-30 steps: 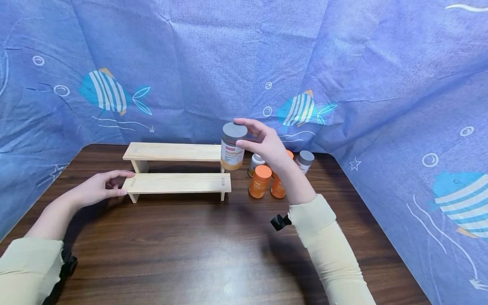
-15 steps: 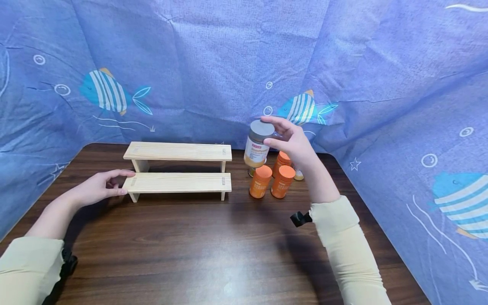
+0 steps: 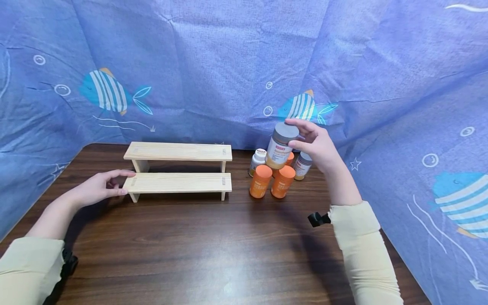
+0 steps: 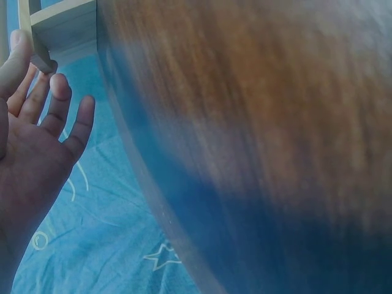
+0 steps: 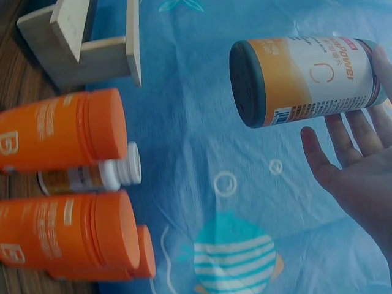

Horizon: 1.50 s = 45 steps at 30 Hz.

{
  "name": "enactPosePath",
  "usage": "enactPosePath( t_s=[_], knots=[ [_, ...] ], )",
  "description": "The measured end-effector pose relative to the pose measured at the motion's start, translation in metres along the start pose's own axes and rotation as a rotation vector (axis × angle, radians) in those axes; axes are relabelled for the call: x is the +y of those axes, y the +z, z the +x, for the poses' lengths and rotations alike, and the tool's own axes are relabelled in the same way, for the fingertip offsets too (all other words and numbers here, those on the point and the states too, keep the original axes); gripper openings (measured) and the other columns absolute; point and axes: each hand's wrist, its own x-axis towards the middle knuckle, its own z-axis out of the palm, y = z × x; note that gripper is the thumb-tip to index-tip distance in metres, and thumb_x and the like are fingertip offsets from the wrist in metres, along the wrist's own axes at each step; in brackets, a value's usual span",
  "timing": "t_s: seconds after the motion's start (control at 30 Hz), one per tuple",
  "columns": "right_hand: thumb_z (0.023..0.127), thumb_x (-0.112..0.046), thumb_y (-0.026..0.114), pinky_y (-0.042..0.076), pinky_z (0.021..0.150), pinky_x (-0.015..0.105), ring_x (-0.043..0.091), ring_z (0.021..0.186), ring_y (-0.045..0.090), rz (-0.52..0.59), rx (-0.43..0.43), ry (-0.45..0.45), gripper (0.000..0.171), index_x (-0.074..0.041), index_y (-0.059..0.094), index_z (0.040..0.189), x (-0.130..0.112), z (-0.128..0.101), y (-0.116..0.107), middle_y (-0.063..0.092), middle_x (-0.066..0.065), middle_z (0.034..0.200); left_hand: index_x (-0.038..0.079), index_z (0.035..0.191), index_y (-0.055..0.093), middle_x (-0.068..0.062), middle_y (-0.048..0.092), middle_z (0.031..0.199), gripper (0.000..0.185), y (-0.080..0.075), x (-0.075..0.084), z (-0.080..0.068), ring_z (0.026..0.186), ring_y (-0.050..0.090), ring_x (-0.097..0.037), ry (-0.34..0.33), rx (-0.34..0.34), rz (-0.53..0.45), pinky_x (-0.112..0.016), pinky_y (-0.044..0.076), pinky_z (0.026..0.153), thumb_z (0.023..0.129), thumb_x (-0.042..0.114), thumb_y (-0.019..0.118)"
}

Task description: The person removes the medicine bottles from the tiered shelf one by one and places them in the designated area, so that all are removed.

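Note:
In the head view my right hand (image 3: 316, 144) grips a supplement bottle (image 3: 278, 149) by its grey lid, fingers behind and thumb in front. The bottle is in the air, slightly tilted, overlapping the standing bottles. The right wrist view shows its dark base (image 5: 246, 84) and white-and-orange label, well off the orange bottles. My left hand (image 3: 87, 187) pinches the left end of the lower step of a two-tier wooden shelf (image 3: 177, 182), thumb at the front edge and forefinger at the back. The left wrist view shows fingertips (image 4: 60, 86) by the shelf's end.
Two orange bottles (image 3: 260, 181) stand in front, right of the shelf. Behind them are a white-capped bottle (image 3: 257, 163), a partly hidden orange one and another grey-lidded bottle (image 3: 302, 166). A blue fish-print cloth (image 3: 213, 76) hangs behind the dark wooden table (image 3: 183, 245).
My right hand has carried the grey-lidded bottle rightward from beside the upper step to over the group of bottles. The left hand has stayed at the shelf's end.

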Motion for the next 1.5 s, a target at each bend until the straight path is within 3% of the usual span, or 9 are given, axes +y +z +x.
enactPosePath(
  t_s=[0.6,0.93,1.13,1.5],
  knots=[
    [0.082,0.019,0.057,0.048,0.083,0.023,0.011,0.104,0.058,0.076,-0.056,-0.008,0.051,-0.001,0.055,0.130,0.019,-0.033,-0.052,0.063,0.001,0.121,0.012,0.132,0.051,-0.004,0.053,0.077,0.050,0.001,0.000,0.002,0.067,0.045,-0.011,-0.003,-0.002,0.003,-0.027,0.037,0.056,0.088,0.026,0.068],
    [0.084,0.019,0.054,0.047,0.087,0.022,0.010,0.107,0.058,0.185,-0.116,-0.006,0.052,-0.001,0.052,0.132,0.050,-0.052,-0.078,0.062,0.002,0.123,0.012,0.132,0.051,-0.003,0.053,0.075,0.050,0.001,0.000,0.001,0.066,0.045,-0.011,-0.007,-0.006,0.002,-0.027,0.037,0.056,0.088,0.027,0.068],
    [0.084,0.024,0.047,0.047,0.087,0.022,0.009,0.107,0.058,0.171,-0.134,0.037,0.056,-0.002,0.051,0.133,0.066,-0.063,-0.090,0.061,0.000,0.125,0.012,0.132,0.051,-0.003,0.052,0.074,0.049,0.001,0.000,0.001,0.066,0.044,-0.011,-0.002,0.002,-0.004,-0.027,0.037,0.056,0.088,0.026,0.068],
    [0.083,0.024,0.047,0.046,0.087,0.021,0.008,0.108,0.057,0.164,-0.095,0.087,0.056,-0.001,0.050,0.133,0.087,-0.078,-0.102,0.060,-0.002,0.125,0.012,0.131,0.052,-0.003,0.051,0.072,0.049,0.001,-0.002,0.001,0.065,0.044,-0.011,-0.001,0.010,-0.002,-0.027,0.037,0.055,0.087,0.026,0.068]
  ],
)
